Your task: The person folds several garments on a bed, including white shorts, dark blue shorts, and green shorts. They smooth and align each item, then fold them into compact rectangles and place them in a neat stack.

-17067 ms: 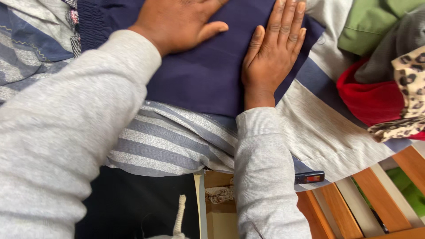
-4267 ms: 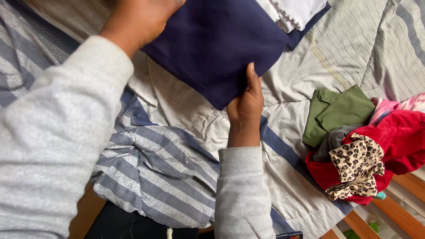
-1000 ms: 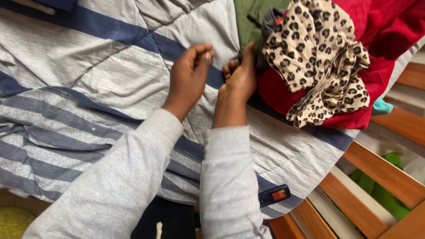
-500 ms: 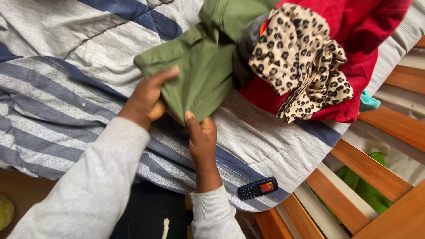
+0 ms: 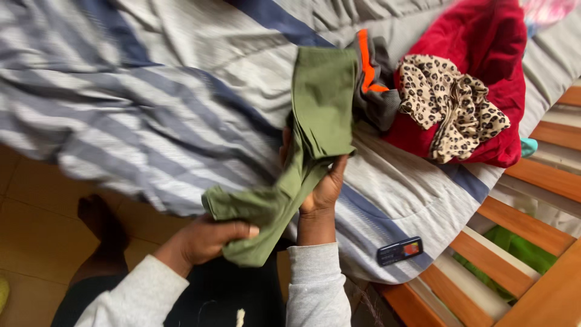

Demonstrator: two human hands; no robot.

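1. Gripped with the left hand (image 5: 203, 240) the lower bunched end of an olive-green garment (image 5: 315, 127), fingers curled shut over the cloth near the bed's edge.
2. Pinched with the right hand (image 5: 324, 184) the same garment higher up, thumb on one side and fingers behind, palm turned up under the folded part.
3. Hung between the two hands, stretched in a slant from the lower left up toward the pile of clothes; upper part folded flat and lifted off the striped grey-and-blue bedspread (image 5: 151, 103).
4. Lay just beside the garment's top: a grey piece with orange trim (image 5: 372, 82), then a leopard-print cloth (image 5: 451, 106) on top of a red garment (image 5: 490, 54).
5. Rested on the bedspread's near edge, right of the right wrist: a small dark phone (image 5: 399, 251).
6. Showed at right: wooden bed slats (image 5: 526, 227), with something green below them.
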